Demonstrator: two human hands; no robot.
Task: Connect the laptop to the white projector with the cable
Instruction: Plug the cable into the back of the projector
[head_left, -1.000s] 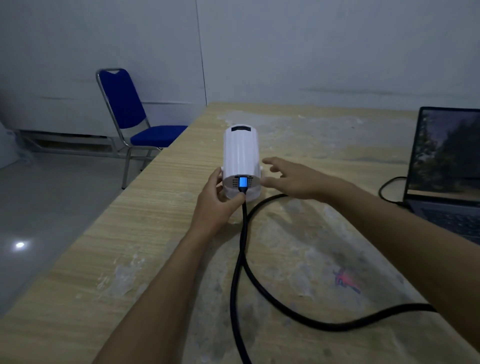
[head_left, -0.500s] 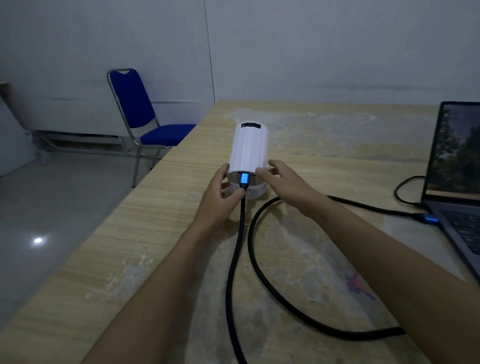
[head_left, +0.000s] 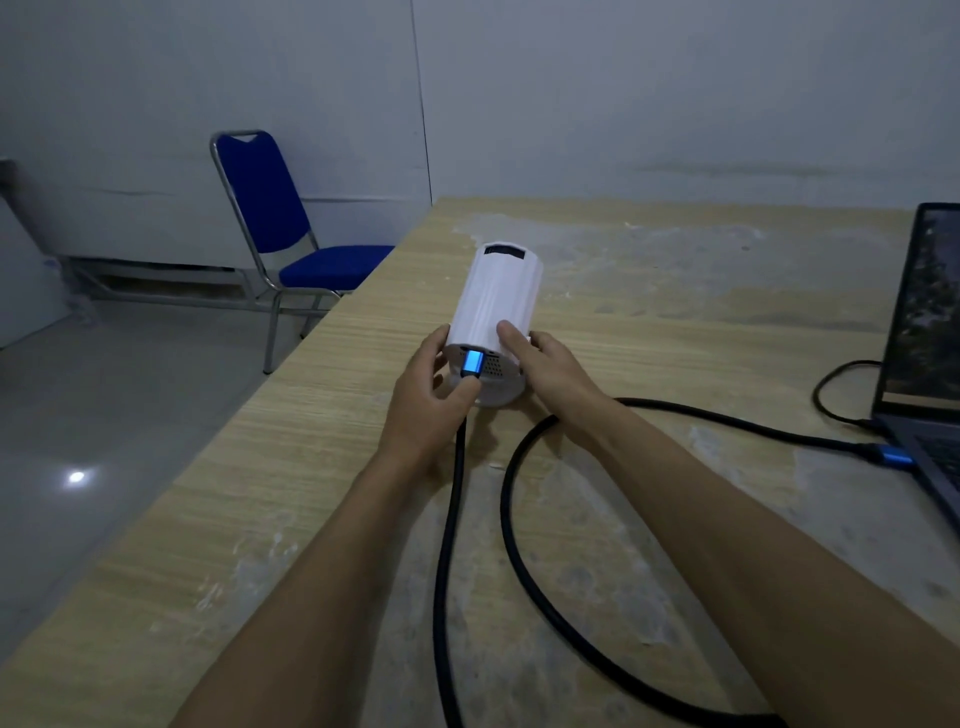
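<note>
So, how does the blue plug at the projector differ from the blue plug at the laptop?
The plug at the projector sits in the rear face of the white projector, facing the camera; the plug at the laptop lies low along the table, at the side of the laptop. The left hand touches the first and the right hand steadies the projector; no hand is near the second. Both are blue and end the same black cable.
</note>
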